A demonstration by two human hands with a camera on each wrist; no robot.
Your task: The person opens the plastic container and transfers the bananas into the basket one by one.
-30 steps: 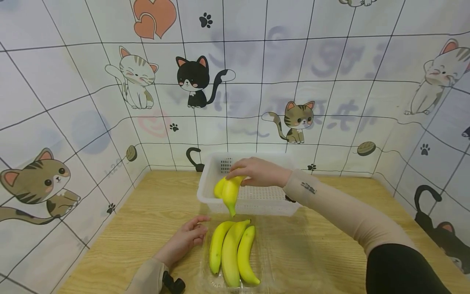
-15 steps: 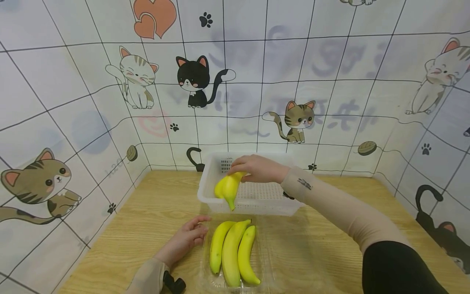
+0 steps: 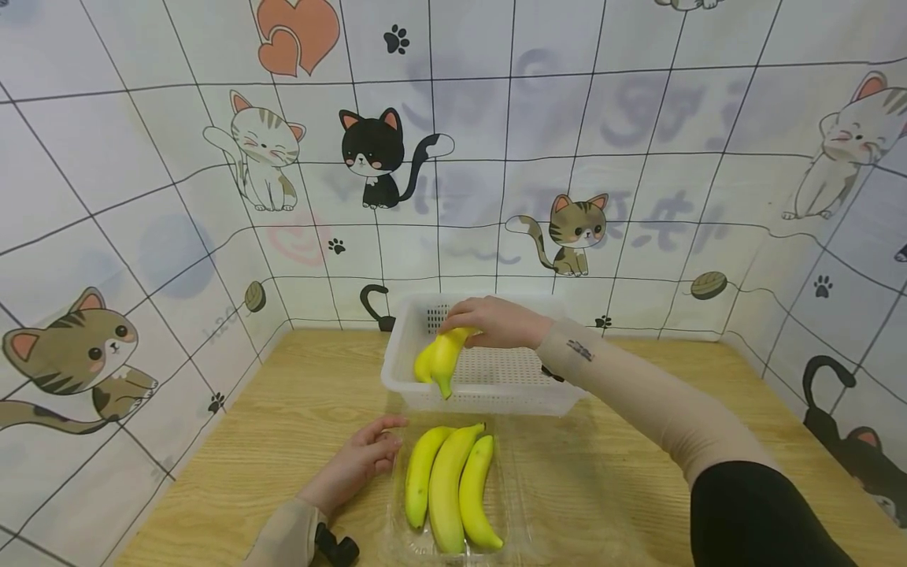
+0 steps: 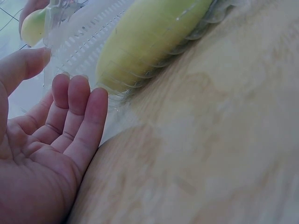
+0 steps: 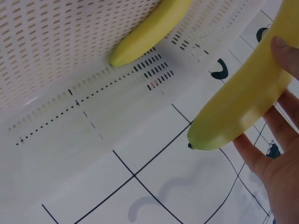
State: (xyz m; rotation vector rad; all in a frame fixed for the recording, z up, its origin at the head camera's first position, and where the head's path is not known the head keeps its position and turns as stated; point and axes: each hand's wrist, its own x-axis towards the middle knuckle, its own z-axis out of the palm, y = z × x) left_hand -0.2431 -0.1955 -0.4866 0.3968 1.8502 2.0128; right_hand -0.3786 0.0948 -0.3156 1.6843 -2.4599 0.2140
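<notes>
My right hand [image 3: 499, 321] pinches a banana [image 3: 448, 358] above the left end of a white perforated basket [image 3: 489, 400]. In the right wrist view, the thumb and fingers grip this held banana [image 5: 238, 105] from two sides, its tip free. A second banana [image 5: 149, 35] lies inside the basket. Three bananas, the left one [image 3: 423, 476], the middle one [image 3: 448, 492] and the right one [image 3: 476, 496], lie side by side in a clear plastic box [image 3: 512, 504]. Beside that box my left hand [image 3: 357, 465] rests on the table, fingers loosely bent and holding nothing, fingertips by the box wall.
The wooden table [image 3: 659, 441] carries both containers, the basket behind the plastic box. A clear lid seems to lie open to the box's right, hard to make out. A wall sheet with cats [image 3: 372, 157] rises behind and at both sides.
My right hand has drawn slightly back towards the wall with its banana, whose lower tip has gone from just past the basket's front rim to over the basket. The left hand stays put.
</notes>
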